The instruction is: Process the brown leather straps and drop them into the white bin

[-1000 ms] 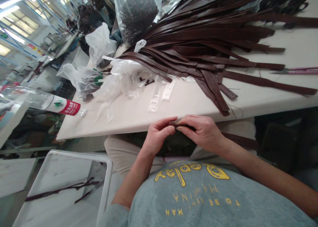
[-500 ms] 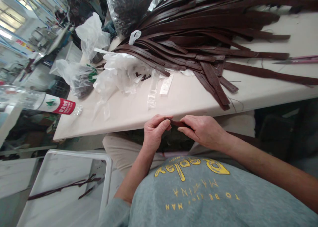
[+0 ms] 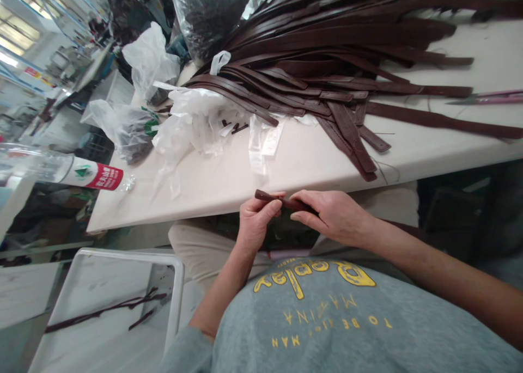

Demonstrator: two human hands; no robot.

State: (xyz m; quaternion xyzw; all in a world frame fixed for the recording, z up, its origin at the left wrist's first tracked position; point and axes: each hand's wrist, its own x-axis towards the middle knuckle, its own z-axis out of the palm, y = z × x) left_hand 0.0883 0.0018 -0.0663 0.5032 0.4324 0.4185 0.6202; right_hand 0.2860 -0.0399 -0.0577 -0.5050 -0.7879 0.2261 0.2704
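Table is pale, runs across the view. Big pile of dark brown straps fans over back/R side, pink-handled tool at far R. Clear bags w/ dark contents at L end, crumpled film in front, small dark bits beside it. Bottle tilted, red/white label, just off table's L end. White-rimmed tray lower L, dark strips in it. Rm behind: benches, blue bars, lit windows.

Strap is in both hands, near table's front edge, above the lap. L hand: fingers narrow, pinched on strap near its end, thumb on top. R hand: fingers closed on same strap further along.

Hidden: strap mostly covered by R hand; can't tell if the dark length past the R wrist is the same pc. Bottle cut off at L edge, pile at top. Bag contents unclear. Rm blurry.

Vs 0.5 s ago: flat strap end now sticks out past L fingers, wasn't visible then. Clear strip on table lies closer to the white pc next to it. Hands approx same spot.
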